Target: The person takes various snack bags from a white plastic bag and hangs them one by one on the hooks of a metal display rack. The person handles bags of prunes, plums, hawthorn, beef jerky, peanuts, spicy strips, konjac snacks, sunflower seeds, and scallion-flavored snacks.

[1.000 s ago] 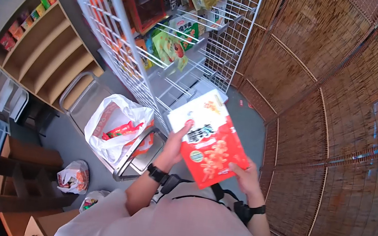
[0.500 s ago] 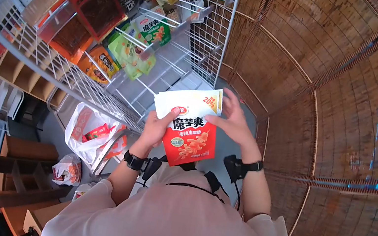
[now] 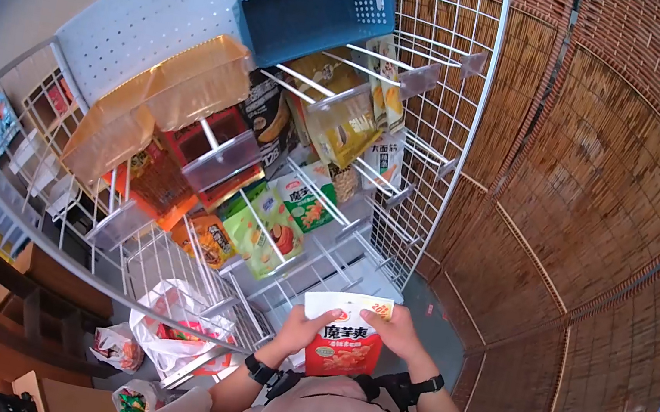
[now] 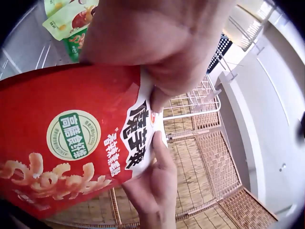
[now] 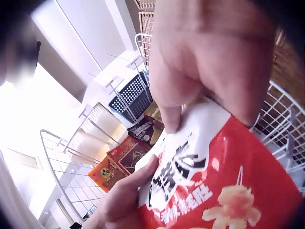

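Observation:
Both hands hold a red and white snack packet (image 3: 342, 350) upright in front of the body, at the foot of the wire rack. My left hand (image 3: 298, 332) pinches its left upper edge, thumb on the printed front. The right hand (image 3: 401, 338) grips the upper right corner, thumb also on the front. In the left wrist view the packet (image 4: 71, 138) shows a green round label, with the left hand (image 4: 162, 38) over its top. In the right wrist view the right hand (image 5: 214, 57) pinches the white top of the packet (image 5: 209, 167); fingers behind it are hidden.
The white wire rack holds a blue basket (image 3: 318, 16), a green packet (image 3: 263, 230), an orange packet (image 3: 206, 239) and other snack bags on prongs. A white plastic bag (image 3: 172, 302) lies at lower left; a woven screen (image 3: 613, 184) stands at right.
The view has shifted so more of the rack's upper part shows. The packet is lower in the head view, and the right hand, earlier spread at its edge, now grips its upper corner.

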Demonstrator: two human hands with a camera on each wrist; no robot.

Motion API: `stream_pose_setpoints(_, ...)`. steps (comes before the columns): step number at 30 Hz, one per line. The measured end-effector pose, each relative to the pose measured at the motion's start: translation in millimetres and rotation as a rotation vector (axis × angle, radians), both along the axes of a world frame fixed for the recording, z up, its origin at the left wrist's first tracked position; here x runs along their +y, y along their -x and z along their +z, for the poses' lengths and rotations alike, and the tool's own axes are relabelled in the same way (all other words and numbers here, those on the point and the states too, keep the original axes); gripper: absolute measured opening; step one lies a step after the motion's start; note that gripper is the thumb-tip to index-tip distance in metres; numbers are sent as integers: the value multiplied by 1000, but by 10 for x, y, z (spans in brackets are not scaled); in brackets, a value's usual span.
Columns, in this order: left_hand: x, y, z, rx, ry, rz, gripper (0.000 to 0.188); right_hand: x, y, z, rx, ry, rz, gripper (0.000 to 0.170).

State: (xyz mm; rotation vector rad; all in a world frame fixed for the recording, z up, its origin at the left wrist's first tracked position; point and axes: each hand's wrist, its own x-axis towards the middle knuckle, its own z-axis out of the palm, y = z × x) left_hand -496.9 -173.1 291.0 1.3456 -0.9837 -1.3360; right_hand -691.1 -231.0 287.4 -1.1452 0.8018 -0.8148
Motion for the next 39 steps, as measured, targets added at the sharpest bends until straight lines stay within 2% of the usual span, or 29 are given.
stream_pose_setpoints(2,-34,72,75,-75,48,39,29,-103,-43,370,315,583,-327,29)
stream_pose_setpoints(3,-61,141,168,-88,34,49,26,-171,-31,515,325,568,-304,29)
stream_pose_setpoints(5,-132,251,203,-163,90,62,24,-401,-1,744,455,1232,-89,31)
stream_pose_setpoints(7,-203,371,257,-139,96,132,23,-578,56,699,454,1235,38,30)
stream_pose_setpoints(8,-244,384,231,-204,18,139,23,-654,86,648,455,1249,137,28)
stream_pose_setpoints(9,-283,454,215,-180,92,173,22,-743,105,564,411,1258,142,24)
stream_pose_setpoints(11,-365,568,122,-280,120,206,21,-902,211,541,400,1272,218,24)
stream_pose_setpoints(12,-409,622,109,-228,6,204,21,-994,265,586,393,1320,271,27)
stream_pose_setpoints(13,-460,730,140,-140,29,226,23,-1082,311,600,365,1287,322,28)
stream_pose_setpoints(18,-652,1108,177,-105,-18,311,21,-1452,551,481,320,1309,399,25)
stream_pose_setpoints(22,-718,1324,92,12,-20,387,26,-1718,695,449,243,1278,488,25)
stream_pose_setpoints(24,-737,1385,96,129,9,490,26,-1840,778,553,338,978,421,31)
stream_pose_setpoints(25,-738,1399,79,146,15,538,26,-1900,799,533,316,747,436,33)
stream_pose_setpoints(26,-737,1400,56,147,16,560,26,-1947,800,440,309,751,456,33)
stream_pose_setpoints(28,-740,1351,-5,145,1,600,26,-2001,757,184,120,88,628,33)
stream_pose_setpoints(29,-753,1298,-70,139,1,612,26,-1968,696,85,13,-13,646,28)
stream_pose_setpoints(32,-837,1102,-207,141,-27,636,27,-1922,416,-176,87,-116,588,23)
stream_pose_setpoints(34,-928,944,-213,184,26,715,27,-1981,162,-228,98,-39,567,20)
stream_pose_setpoints(38,-1072,543,-193,100,45,692,26,-2071,-207,-232,54,7,504,21)
stream_pose_setpoints(39,-1097,455,-175,12,58,679,25,-2094,-261,-200,68,33,494,22)
